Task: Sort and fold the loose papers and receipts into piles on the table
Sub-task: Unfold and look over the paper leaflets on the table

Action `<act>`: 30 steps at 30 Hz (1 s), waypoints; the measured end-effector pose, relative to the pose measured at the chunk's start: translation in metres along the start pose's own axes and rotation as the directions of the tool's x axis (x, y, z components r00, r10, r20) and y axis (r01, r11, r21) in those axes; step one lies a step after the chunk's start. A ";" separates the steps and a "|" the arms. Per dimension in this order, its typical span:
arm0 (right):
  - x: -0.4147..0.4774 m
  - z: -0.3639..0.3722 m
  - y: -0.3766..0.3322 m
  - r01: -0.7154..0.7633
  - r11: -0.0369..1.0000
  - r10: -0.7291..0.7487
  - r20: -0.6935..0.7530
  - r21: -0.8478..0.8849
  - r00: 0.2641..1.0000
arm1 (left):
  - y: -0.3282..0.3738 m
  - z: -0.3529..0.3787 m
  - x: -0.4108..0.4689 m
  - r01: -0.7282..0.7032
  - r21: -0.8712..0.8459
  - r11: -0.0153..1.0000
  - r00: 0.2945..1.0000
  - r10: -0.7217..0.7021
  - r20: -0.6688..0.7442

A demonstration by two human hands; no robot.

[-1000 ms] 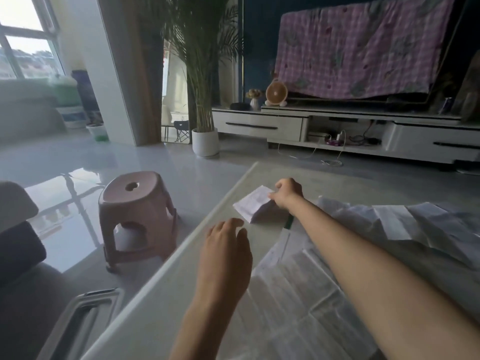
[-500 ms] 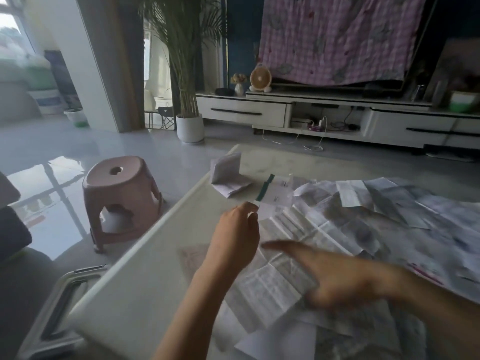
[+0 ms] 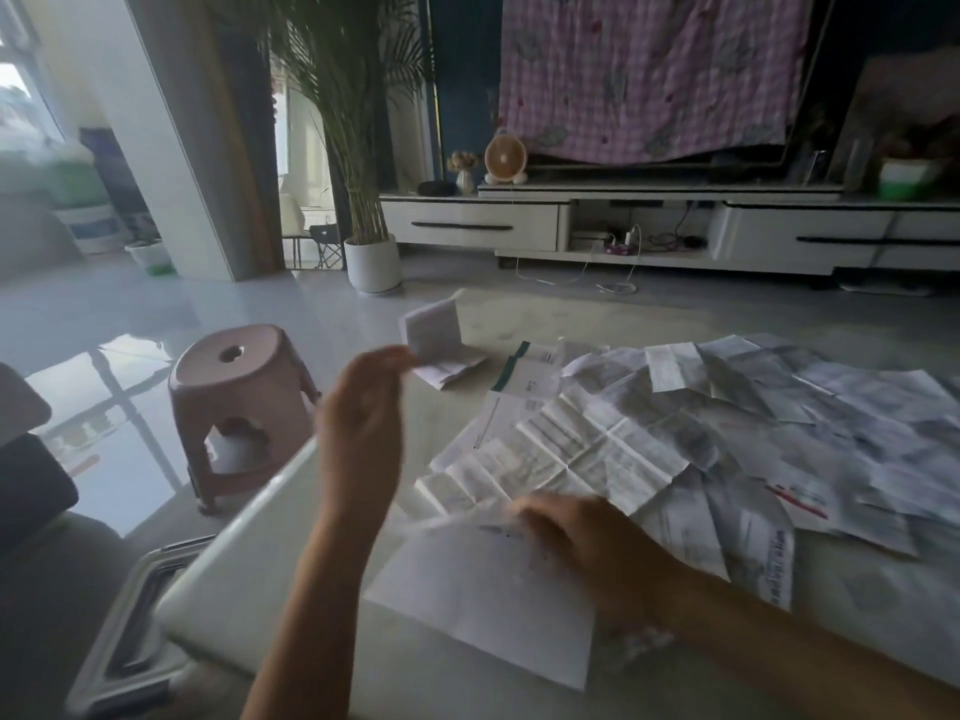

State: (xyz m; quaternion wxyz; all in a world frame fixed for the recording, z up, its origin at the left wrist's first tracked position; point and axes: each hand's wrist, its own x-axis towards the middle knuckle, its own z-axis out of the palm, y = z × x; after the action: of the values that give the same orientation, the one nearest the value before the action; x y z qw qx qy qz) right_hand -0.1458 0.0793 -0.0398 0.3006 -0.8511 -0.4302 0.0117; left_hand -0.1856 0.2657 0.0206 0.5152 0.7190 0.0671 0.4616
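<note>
One blank sheet [image 3: 483,605] lies at 6 o'clock on the table [image 3: 270,563], under the right hand [image 3: 576,537]; its grip is blurred and cannot be told. Left hand [image 3: 363,423] hovers at 9 o'clock, loosely curled, empty. One folded stack [image 3: 441,350] at 11 o'clock; many loose papers [image 3: 727,439] at 2 o'clock. One stool [image 3: 239,407] beyond.

- The pale, glossy table [image 3: 519,319] has a rounded near-left corner.
- Far left: a small pile of folded papers [image 3: 441,350], one piece standing half open.
- Just right of it: a green-edged slip [image 3: 530,368].
- Middle: a large creased sheet [image 3: 571,454], partly over other sheets.
- Near: a blank white sheet [image 3: 483,600], its blurred far edge possibly lifted.
- Right: overlapping loose papers [image 3: 831,407].
</note>
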 end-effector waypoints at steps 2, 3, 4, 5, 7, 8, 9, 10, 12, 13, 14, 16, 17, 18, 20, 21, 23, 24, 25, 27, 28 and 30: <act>0.007 -0.005 -0.002 -0.103 0.967 0.146 -0.179 0.231 0.973 | 0.007 -0.013 0.004 -0.063 -0.163 0.985 0.963 0.017 -0.268; 0.011 -0.009 -0.003 -0.152 0.923 0.250 -0.252 0.352 0.935 | 0.009 -0.014 0.004 -0.075 -0.196 0.978 0.935 0.000 -0.354; 0.016 -0.016 -0.006 -0.166 0.869 0.334 -0.304 0.467 0.893 | 0.009 -0.011 0.003 -0.050 -0.229 0.972 0.919 -0.045 -0.392; 0.020 -0.022 -0.009 -0.167 0.811 0.400 -0.324 0.560 0.857 | 0.008 -0.005 0.000 0.018 -0.279 0.960 0.919 -0.126 -0.374; 0.028 -0.033 -0.014 -0.125 0.695 0.475 -0.322 0.708 0.819 | 0.004 0.012 -0.008 0.287 -0.413 0.864 0.907 -0.384 -0.174; 0.031 -0.038 -0.018 -0.102 0.643 0.495 -0.310 0.759 0.812 | -0.002 0.022 -0.012 0.461 -0.451 0.764 0.859 -0.512 0.010; 0.034 -0.042 -0.022 -0.085 0.601 0.513 -0.302 0.794 0.804 | -0.007 0.031 -0.014 0.620 -0.437 0.652 0.771 -0.609 0.187; 0.036 -0.048 -0.028 -0.064 0.569 0.523 -0.300 0.820 0.798 | -0.011 0.038 -0.016 0.755 -0.393 0.525 0.650 -0.678 0.344; 0.038 -0.060 -0.040 -0.001 0.484 0.517 -0.285 0.875 0.807 | -0.018 0.048 -0.020 0.878 -0.334 0.344 0.477 -0.687 0.548; 0.040 -0.066 -0.046 0.034 0.425 0.503 -0.268 0.904 0.822 | -0.020 0.052 -0.020 0.899 -0.325 0.294 0.437 -0.656 0.616; 0.041 -0.071 -0.051 0.055 0.349 0.490 -0.233 0.936 0.840 | -0.023 0.053 -0.020 0.909 -0.326 0.261 0.417 -0.602 0.681; 0.044 -0.079 -0.059 0.070 0.148 0.475 -0.134 0.986 0.870 | -0.027 0.055 -0.018 0.911 -0.335 0.239 0.407 -0.402 0.820; 0.045 -0.081 -0.061 0.064 0.046 0.472 -0.078 0.997 0.878 | -0.026 0.054 -0.019 0.908 -0.356 0.220 0.408 -0.282 0.868; 0.047 -0.081 -0.062 0.059 -0.039 0.472 -0.034 0.998 0.881 | -0.023 0.053 -0.018 0.906 -0.385 0.178 0.414 -0.175 0.893; 0.050 -0.078 -0.061 0.065 -0.136 0.494 0.010 0.989 0.870 | -0.021 0.050 -0.015 0.906 -0.409 0.112 0.422 -0.129 0.898; 0.050 -0.076 -0.060 0.072 -0.143 0.511 0.011 0.987 0.859 | -0.023 0.048 -0.013 0.900 -0.422 0.112 0.433 -0.110 0.895; 0.050 -0.066 -0.056 0.062 -0.075 0.579 -0.007 0.995 0.815 | -0.022 0.043 -0.010 0.869 -0.481 0.120 0.490 -0.061 0.870; 0.049 -0.059 -0.052 0.037 -0.008 0.625 -0.024 0.999 0.780 | -0.024 0.040 -0.009 0.861 -0.490 0.139 0.502 -0.068 0.862; 0.049 -0.053 -0.048 -0.002 0.065 0.667 -0.042 0.998 0.743 | -0.028 0.036 -0.010 0.849 -0.506 0.150 0.522 -0.100 0.847; 0.048 -0.043 -0.044 -0.071 0.158 0.718 -0.065 0.985 0.693 | -0.028 0.027 -0.010 0.834 -0.542 0.108 0.552 -0.168 0.816; 0.047 -0.041 -0.042 -0.090 0.171 0.733 -0.066 0.981 0.677 | -0.025 0.026 -0.009 0.827 -0.546 0.133 0.562 -0.178 0.808; 0.044 -0.039 -0.038 -0.127 0.162 0.757 -0.041 0.979 0.652 | -0.024 0.019 -0.008 0.830 -0.516 0.212 0.557 -0.270 0.785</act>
State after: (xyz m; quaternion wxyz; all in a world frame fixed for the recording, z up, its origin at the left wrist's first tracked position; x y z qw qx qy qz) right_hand -0.1348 0.1097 0.0221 0.8122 -0.5708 0.0497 0.1096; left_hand -0.1666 0.2592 -0.0041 0.9279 0.3680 -0.0542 -0.0270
